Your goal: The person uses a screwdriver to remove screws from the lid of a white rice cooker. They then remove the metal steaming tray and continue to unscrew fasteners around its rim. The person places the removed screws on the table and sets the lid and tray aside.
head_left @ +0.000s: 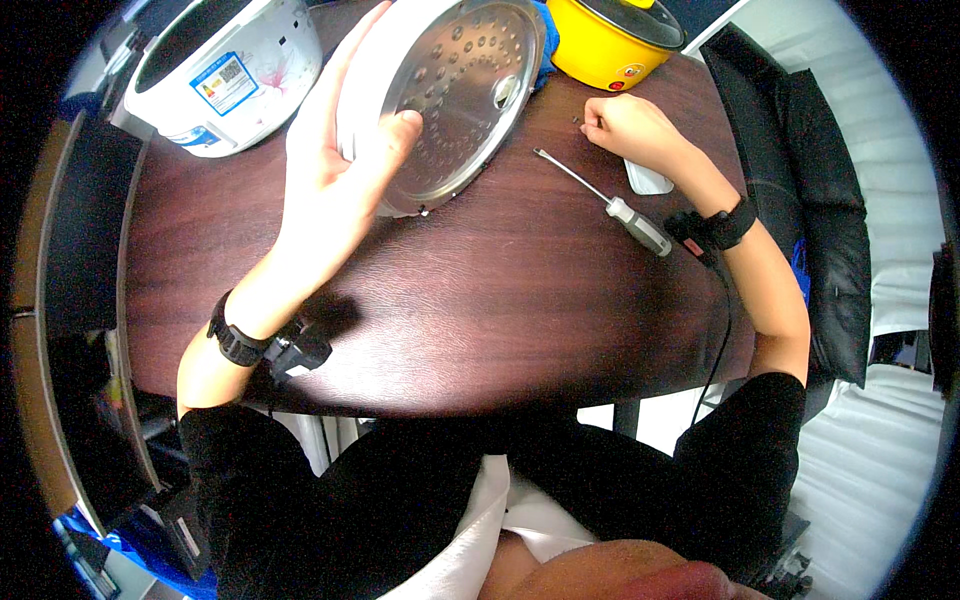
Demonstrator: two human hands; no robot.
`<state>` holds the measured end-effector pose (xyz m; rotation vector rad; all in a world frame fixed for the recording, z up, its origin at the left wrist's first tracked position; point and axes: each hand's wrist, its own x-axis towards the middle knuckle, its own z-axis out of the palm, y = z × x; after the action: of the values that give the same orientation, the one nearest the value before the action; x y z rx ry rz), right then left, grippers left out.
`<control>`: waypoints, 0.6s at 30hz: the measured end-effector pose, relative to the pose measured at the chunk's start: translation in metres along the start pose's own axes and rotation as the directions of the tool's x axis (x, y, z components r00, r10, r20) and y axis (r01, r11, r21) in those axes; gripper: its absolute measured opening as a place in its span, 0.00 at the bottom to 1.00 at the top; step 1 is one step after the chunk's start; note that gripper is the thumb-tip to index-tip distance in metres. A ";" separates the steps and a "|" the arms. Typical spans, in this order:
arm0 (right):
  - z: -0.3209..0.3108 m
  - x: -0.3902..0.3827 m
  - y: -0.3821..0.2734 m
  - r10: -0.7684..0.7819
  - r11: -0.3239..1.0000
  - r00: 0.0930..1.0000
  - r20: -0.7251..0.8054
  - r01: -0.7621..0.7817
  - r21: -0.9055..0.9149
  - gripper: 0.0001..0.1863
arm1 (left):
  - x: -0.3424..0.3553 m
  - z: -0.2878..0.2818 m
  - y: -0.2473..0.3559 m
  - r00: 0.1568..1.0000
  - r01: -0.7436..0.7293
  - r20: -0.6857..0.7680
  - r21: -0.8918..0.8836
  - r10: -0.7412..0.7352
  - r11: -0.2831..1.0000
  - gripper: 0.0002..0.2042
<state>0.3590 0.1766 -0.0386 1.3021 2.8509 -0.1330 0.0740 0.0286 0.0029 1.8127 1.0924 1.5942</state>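
Observation:
My left hand (345, 165) grips a white rice cooker lid (460, 110), thumb on its dimpled metal inner plate and fingers behind the white outer shell. The lid is tilted up, its metal side facing right and toward me. To the right, my right hand (632, 128) is closed low over the table, fingertips pinched together; what they hold, if anything, is too small to see. Tiny dark bits, perhaps screws (576, 120), lie by those fingertips. A screwdriver (612, 207) with a grey and white handle rests nearer me, its tip pointing far left.
A white rice cooker body (230, 85) with a blue label stands at the far left. At the far right is a yellow pot (612, 45). Beneath my right wrist lies a small white object (648, 178). A black sofa (800, 190) borders the brown table (480, 290).

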 end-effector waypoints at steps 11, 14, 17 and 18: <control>-0.070 -0.023 -0.027 -0.017 0.998 0.893 -0.450 0.041 0.042 0.12 | 0.003 0.003 0.010 0.999 -0.043 0.014 0.031 0.043 0.999 0.29; -0.103 -0.030 -0.069 -0.035 0.993 0.803 -0.595 0.095 0.070 0.19 | 0.011 -0.014 0.029 0.995 0.002 0.095 0.092 -0.011 0.996 0.29; -0.120 -0.027 -0.097 -0.210 0.948 0.749 -0.628 0.314 0.058 0.29 | 0.019 -0.029 0.049 0.937 0.133 0.327 0.000 -0.126 0.991 0.31; -0.122 -0.024 -0.106 -0.282 0.931 0.751 -0.597 0.364 0.018 0.32 | 0.017 -0.039 0.056 0.901 0.164 0.407 0.008 -0.153 0.986 0.31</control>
<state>0.2983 0.0991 0.0919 0.9671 3.6493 0.1087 0.0496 0.0053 0.0643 1.8728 0.9856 1.0660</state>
